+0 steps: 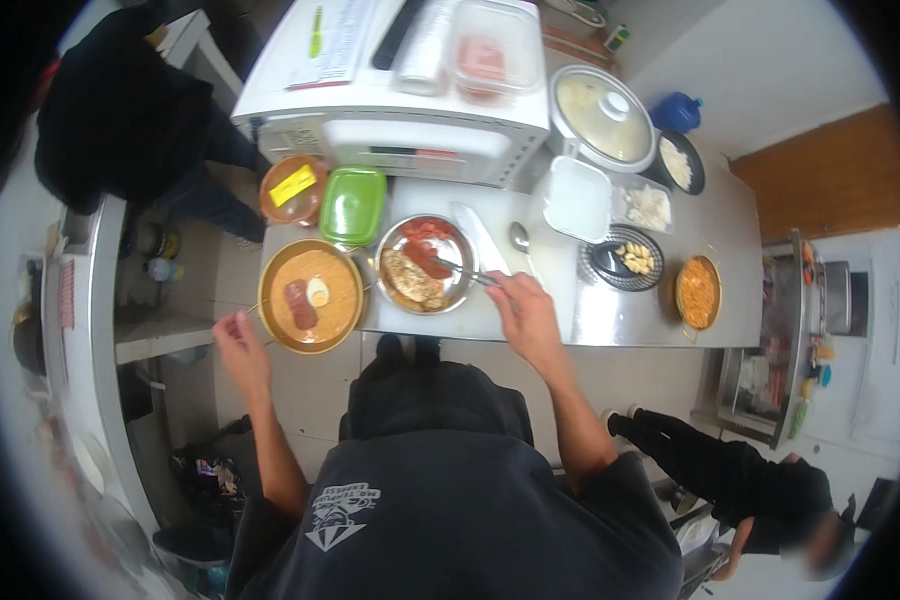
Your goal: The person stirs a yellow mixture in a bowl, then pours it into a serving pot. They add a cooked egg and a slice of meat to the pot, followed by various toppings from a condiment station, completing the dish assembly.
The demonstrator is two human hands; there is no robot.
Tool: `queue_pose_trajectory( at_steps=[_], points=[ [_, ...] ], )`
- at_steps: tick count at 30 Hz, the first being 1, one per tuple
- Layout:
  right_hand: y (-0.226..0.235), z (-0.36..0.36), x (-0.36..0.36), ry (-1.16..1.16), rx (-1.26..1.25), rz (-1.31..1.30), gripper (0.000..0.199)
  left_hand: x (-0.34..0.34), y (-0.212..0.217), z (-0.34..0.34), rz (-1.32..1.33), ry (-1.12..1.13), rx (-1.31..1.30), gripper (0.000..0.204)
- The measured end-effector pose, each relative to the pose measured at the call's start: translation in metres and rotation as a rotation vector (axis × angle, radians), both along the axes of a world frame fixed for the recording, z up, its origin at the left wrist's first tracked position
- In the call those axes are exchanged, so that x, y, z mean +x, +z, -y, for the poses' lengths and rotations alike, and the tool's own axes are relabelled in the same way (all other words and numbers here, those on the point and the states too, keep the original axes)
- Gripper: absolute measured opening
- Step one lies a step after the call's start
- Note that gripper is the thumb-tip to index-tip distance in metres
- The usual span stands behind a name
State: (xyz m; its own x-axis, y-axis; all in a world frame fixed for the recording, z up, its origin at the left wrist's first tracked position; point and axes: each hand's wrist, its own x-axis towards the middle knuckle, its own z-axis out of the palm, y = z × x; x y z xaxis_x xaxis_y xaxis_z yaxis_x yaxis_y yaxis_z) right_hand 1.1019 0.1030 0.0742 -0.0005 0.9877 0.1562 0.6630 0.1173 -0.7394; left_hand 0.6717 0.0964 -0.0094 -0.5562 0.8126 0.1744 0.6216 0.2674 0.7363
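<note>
My right hand [526, 312] is closed round slim metal tongs [470, 273]. Their tips reach into a round steel bowl [467, 290] holding chopped red pieces, red sauce and a pale, browned portion of food. My left hand [242, 350] is just left of a brass-coloured pot [267, 325], close to its side handle, fingers loosely bent and apart. Whether it touches the handle is unclear. In the pot is orange soup [322, 272] with a slice of meat [300, 303] and a halved egg [317, 292].
Behind the bowl are a green-lidded container [353, 205], a terracotta-coloured bowl [277, 205], a knife [482, 240] and a spoon [520, 238]. A white appliance [440, 140] and a rice cooker [602, 115] stand farther back. Right: a second pot [698, 292]. Other people stand far left [120, 110] and lower right [760, 490].
</note>
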Motion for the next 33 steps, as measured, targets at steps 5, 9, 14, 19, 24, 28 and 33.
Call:
queue_pose_trajectory(
  at_steps=[5,9,14,19,24,28,33],
  points=[
    [0.022,0.017,0.001,-0.096,-0.069,0.019,0.02,0.037,0.038,-0.007,0.154,-0.138,-0.007,0.036],
    [0.039,0.041,0.017,-0.223,-0.06,0.045,0.02,0.048,0.045,-0.017,0.193,-0.238,0.054,0.033],
    [0.054,0.104,0.093,-0.541,0.038,0.069,0.021,0.05,0.039,-0.024,0.143,-0.287,0.1,0.033],
    [0.05,0.155,0.205,-0.844,0.132,0.231,0.021,0.061,0.03,-0.03,0.13,-0.275,0.107,0.033],
    [0.03,0.175,0.315,-0.998,0.117,0.377,0.026,0.102,0.021,-0.025,0.166,-0.203,0.148,0.035],
    [0.015,0.187,0.375,-0.955,0.01,0.349,0.026,0.15,0.019,-0.016,0.291,-0.132,0.121,0.034],
    [-0.024,0.167,0.427,-0.839,-0.088,0.279,0.029,0.192,0.03,0.013,0.118,-0.14,0.169,0.033]
  ],
)
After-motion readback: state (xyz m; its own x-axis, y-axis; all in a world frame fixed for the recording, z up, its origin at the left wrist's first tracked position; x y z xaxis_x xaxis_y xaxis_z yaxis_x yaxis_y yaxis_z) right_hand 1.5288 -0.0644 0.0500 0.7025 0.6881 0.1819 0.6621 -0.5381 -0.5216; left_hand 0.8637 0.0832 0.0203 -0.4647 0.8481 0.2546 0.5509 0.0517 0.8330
